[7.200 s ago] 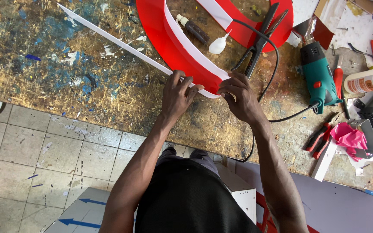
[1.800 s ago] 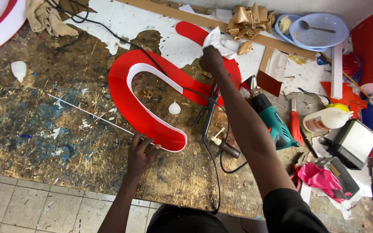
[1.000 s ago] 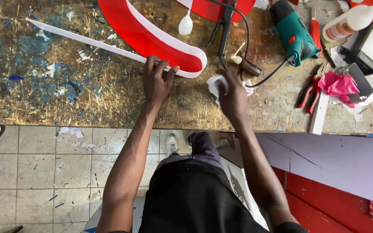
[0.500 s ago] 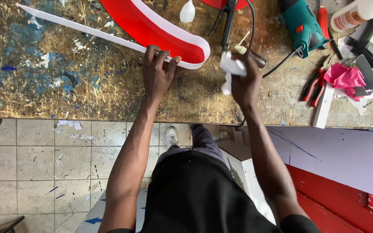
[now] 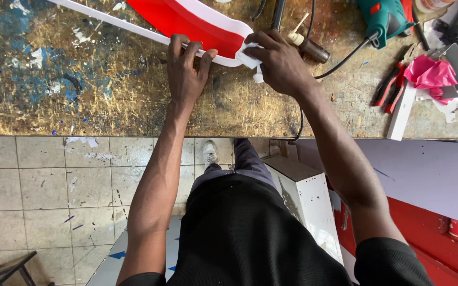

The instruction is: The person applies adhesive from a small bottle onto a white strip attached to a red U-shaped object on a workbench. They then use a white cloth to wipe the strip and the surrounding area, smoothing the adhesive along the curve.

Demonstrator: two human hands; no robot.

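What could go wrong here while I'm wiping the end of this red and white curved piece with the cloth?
The left hand only presses the white edge strip at one spot, so the curved piece may slide under the right hand and its cloth. The black cable runs just beside that wrist and could snag, tugging the green power tool.

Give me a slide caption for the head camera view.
Left hand steadies a curved red sign piece with white edging while right hand presses a white cloth to its end.

paint-stained workbench [image 5: 54,95] | grey tiled floor [image 5: 54,185] | daylight
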